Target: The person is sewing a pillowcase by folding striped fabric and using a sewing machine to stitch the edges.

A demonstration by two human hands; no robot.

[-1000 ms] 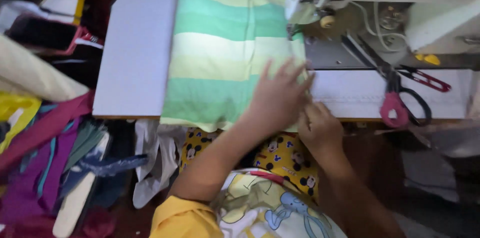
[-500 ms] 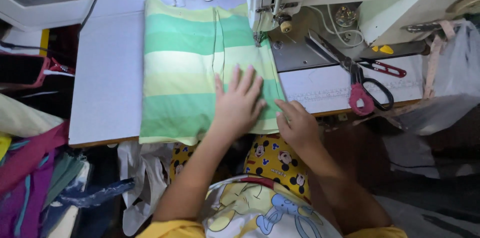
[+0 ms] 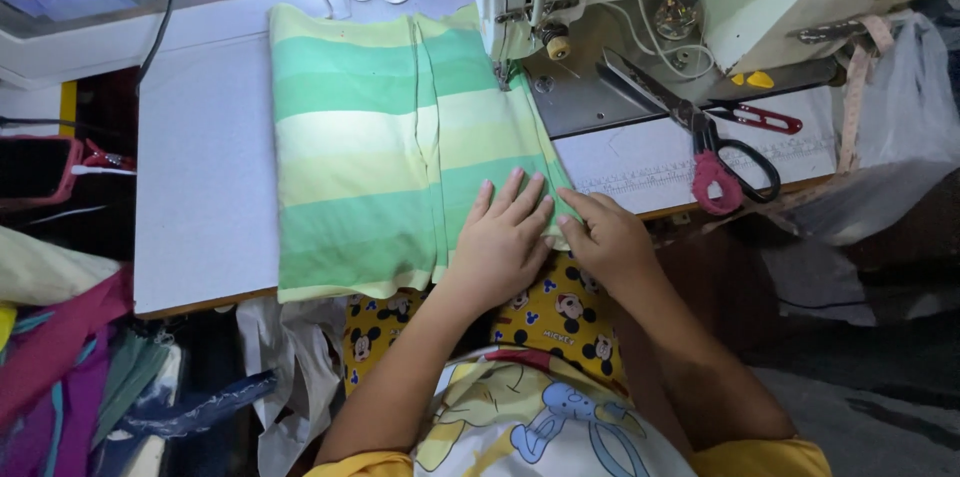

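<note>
Both hands on the striped green cloth (image 3: 400, 147), frame centre, on the desk (image 3: 200, 187). Left hand (image 3: 503, 237) flat, fingers spread; right hand (image 3: 608, 237) pinches its edge. Seam is lined up; feeding calls for steady guidance toward the presser foot (image 3: 503, 72).

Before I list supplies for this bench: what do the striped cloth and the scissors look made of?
The striped cloth looks like soft, matte woven or knit fabric: it folds and drapes over the table edge. The scissors have dull grey metal blades and dark handles, probably plastic, one wrapped in pink fabric.
</note>
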